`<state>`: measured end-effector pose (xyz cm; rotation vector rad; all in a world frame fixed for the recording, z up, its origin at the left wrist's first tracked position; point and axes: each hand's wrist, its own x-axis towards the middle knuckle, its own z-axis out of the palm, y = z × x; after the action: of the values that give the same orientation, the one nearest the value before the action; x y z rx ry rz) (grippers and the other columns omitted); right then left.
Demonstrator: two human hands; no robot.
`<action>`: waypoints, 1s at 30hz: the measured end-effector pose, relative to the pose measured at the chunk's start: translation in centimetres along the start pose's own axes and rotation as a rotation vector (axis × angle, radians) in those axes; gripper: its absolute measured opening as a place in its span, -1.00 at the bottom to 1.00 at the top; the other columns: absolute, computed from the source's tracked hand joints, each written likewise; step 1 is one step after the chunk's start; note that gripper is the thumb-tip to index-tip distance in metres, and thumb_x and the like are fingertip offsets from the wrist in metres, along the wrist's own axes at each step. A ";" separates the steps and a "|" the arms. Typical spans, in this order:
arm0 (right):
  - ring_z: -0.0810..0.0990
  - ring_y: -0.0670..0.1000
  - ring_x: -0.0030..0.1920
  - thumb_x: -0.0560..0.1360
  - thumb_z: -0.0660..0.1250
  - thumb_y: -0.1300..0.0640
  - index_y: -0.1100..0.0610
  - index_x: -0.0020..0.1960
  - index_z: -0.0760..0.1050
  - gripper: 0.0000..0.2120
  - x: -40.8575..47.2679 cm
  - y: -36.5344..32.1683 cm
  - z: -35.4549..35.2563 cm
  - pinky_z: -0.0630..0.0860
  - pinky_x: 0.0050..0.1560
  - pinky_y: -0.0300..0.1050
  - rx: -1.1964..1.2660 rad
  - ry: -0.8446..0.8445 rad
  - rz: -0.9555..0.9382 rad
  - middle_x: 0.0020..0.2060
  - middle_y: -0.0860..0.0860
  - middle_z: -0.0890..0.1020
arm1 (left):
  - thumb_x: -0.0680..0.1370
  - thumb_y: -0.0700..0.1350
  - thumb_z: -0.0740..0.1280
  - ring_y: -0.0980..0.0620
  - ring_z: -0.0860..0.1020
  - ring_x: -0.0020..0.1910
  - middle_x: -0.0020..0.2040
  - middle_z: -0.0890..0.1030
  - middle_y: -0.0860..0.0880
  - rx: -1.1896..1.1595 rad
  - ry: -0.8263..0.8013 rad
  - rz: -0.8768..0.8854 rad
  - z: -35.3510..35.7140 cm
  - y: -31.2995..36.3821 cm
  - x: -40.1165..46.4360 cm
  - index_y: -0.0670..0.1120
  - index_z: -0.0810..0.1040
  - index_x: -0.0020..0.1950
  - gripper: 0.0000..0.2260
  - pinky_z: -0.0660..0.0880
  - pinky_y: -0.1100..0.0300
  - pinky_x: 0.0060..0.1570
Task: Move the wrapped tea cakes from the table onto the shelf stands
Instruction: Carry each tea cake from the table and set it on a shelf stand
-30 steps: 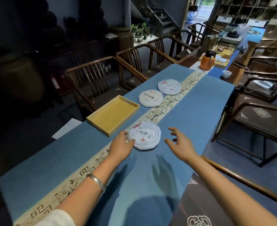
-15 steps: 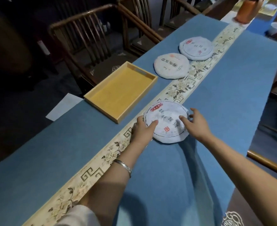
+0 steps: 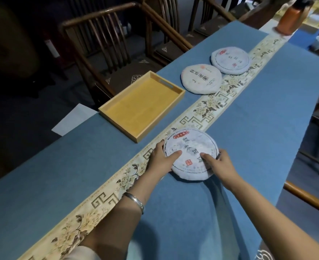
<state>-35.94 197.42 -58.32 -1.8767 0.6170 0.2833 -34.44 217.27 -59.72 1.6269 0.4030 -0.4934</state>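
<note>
Both hands, left (image 3: 162,160) and right (image 3: 218,164), now grasp the nearest tea cake (image 3: 190,154) beside the tray (image 3: 141,107), previously only approached; lift can begin.

Nearest tea cake (image 3: 190,147): red label, dark calligraphy, red seal, characters unreadable. Middle tea cake (image 3: 201,79): large dark calligraphy, blurred. Far tea cake (image 3: 230,60): red mark, illegible.

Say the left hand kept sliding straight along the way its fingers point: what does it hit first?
The left hand already grips the nearest tea cake, thumb on top, so that comes first. Beyond it the line runs over bare blue tablecloth; depth is uncertain.
</note>
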 end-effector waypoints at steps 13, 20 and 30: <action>0.54 0.17 0.23 0.47 0.48 0.14 0.10 0.26 0.25 -0.50 -8.7 -3.8 -0.2 0.54 0.21 0.22 0.144 -0.124 -0.107 0.29 0.15 0.44 | 0.44 -0.08 0.53 0.00 0.70 -0.10 0.04 0.61 -0.03 -0.183 0.184 0.126 -3.2 1.0 -9.4 0.18 0.31 0.08 -0.56 0.58 0.16 -0.38; 0.60 0.13 0.16 0.47 0.48 0.15 0.10 0.28 0.24 -0.47 -16.4 -7.8 -4.2 0.60 0.12 0.12 0.281 -0.177 -0.209 0.23 0.12 0.52 | 0.46 -0.20 0.50 0.08 0.71 -0.23 0.03 0.69 -0.11 -0.357 0.189 0.282 -3.0 5.6 -18.8 0.03 0.34 0.13 -0.59 0.56 0.23 -0.46; 0.63 0.08 0.14 0.47 0.47 0.15 0.14 0.39 0.26 -0.41 -30.7 -11.8 -9.3 0.61 0.13 0.12 0.337 -0.372 -0.468 0.20 0.09 0.58 | 0.43 -0.13 0.54 -0.14 0.62 0.11 0.22 0.54 -0.12 -0.348 0.321 0.519 -3.2 9.3 -36.5 0.07 0.26 0.27 -0.43 0.65 -0.03 -0.04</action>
<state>-56.10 200.82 -30.94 -1.5334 -0.0348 0.1975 -60.02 220.35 -32.11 1.3974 0.2671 0.2238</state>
